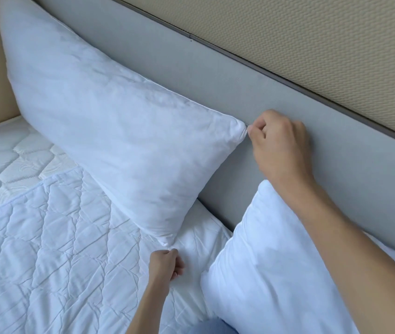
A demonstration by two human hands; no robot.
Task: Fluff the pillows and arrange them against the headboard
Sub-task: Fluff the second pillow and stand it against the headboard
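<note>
Right hand point(279, 143) pinching upper near corner of big pillow point(100, 131), fingers closed on the tip. Left hand point(165, 265) curled shut at lower corner, contact unclear. Pillow stands leaning on gray headboard point(215, 88). Second pillow point(276, 273) lies right of it, against headboard, under right forearm. Quilt point(47, 249) below.

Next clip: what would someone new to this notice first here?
A big white pillow leaning against the grey headboard fills the upper left. The right hand pinches its upper near corner and the left hand is at its lower corner. A second pillow leans at lower right, under the right forearm.
</note>
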